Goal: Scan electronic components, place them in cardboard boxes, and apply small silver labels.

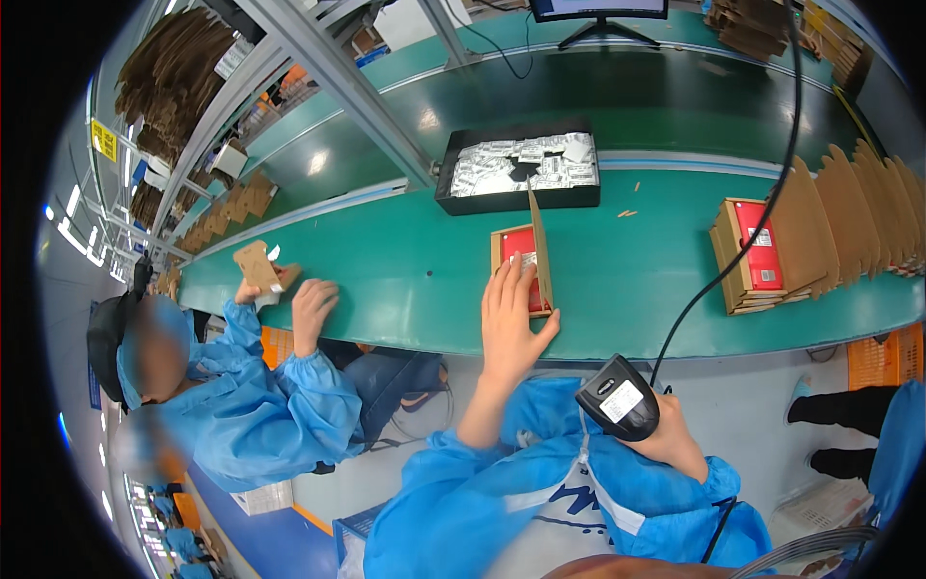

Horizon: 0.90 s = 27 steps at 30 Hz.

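A small cardboard box (pixel 496 253) with its lid (pixel 540 253) raised on the right side stands on the green table. Something red (pixel 516 241) lies inside it. My left hand (pixel 509 314) rests on the box and its red content, fingers stretched out flat and thumb apart. In my right hand (pixel 678 439), close to my body past the table's front edge, is a black barcode scanner (pixel 617 398) with a white label on its top. My right fingers are wrapped round its handle and partly hidden. From the scanner side a black cable (pixel 709 288) rises in front of the table.
Behind the box sits a black tray (pixel 516 205) of white printed labels. A row of open cardboard boxes (pixel 752 256) with raised lids stands at right. At left a co-worker (pixel 270 405) in blue handles a small carton (pixel 258 267). A metal post (pixel 347 92) slants behind the table.
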{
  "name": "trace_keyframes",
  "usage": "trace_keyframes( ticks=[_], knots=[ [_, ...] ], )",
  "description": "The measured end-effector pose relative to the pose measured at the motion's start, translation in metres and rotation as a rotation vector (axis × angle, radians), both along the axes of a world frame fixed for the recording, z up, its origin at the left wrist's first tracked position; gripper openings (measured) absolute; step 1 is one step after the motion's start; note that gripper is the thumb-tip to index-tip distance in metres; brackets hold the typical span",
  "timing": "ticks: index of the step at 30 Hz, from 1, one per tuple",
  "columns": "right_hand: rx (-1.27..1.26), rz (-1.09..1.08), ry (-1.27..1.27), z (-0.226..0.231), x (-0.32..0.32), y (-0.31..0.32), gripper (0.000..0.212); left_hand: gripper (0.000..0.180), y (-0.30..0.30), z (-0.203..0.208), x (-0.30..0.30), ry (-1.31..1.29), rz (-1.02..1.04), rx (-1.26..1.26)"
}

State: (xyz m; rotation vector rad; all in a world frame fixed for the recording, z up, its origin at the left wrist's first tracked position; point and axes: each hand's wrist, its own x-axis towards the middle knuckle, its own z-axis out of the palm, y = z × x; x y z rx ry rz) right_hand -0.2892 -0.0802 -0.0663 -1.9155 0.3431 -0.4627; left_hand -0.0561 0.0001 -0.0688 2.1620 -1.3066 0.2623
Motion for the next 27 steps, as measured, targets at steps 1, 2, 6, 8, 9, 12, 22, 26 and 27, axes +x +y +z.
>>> trace_keyframes(
  ticks=[1, 2, 6, 8, 9, 12, 22, 26, 27],
  knots=[
    [0.003, -0.011, 0.002, 0.0, 0.0, -0.001, 0.055, 0.066, 0.0, 0.0, 0.004, 0.008, 0.013, 0.005],
    [-0.011, -0.007, -0.01, -0.001, 0.002, -0.002, 0.052, 0.071, 0.002, 0.002, 0.009, 0.045, 0.014, -0.011],
    [0.0, -0.005, 0.012, -0.004, 0.001, -0.005, 0.052, 0.092, 0.019, 0.003, 0.036, 0.075, 0.056, -0.017],
    [0.003, -0.014, -0.004, -0.006, 0.003, -0.009, 0.052, 0.096, 0.03, -0.001, 0.054, 0.038, 0.103, -0.035],
    [0.005, -0.031, -0.02, -0.005, 0.003, -0.011, 0.052, 0.099, 0.034, -0.002, 0.065, 0.003, 0.122, -0.056],
    [0.005, -0.043, 0.01, 0.0, 0.005, -0.015, 0.054, 0.12, 0.061, 0.015, 0.076, -0.148, 0.301, 0.121],
    [-0.265, -0.615, -0.122, -0.095, -0.078, -0.004, 0.07, 0.024, -0.061, 0.053, -0.036, 0.681, -0.357, -0.245],
    [-0.653, -0.583, -0.099, -0.095, -0.122, -0.01, 0.055, 0.076, -0.186, 0.041, -0.066, 1.043, -0.475, 0.21],
    [-0.671, -0.567, -0.112, -0.078, -0.116, -0.014, 0.042, 0.085, -0.199, 0.045, -0.073, 1.128, -0.418, 0.345]
  ],
)
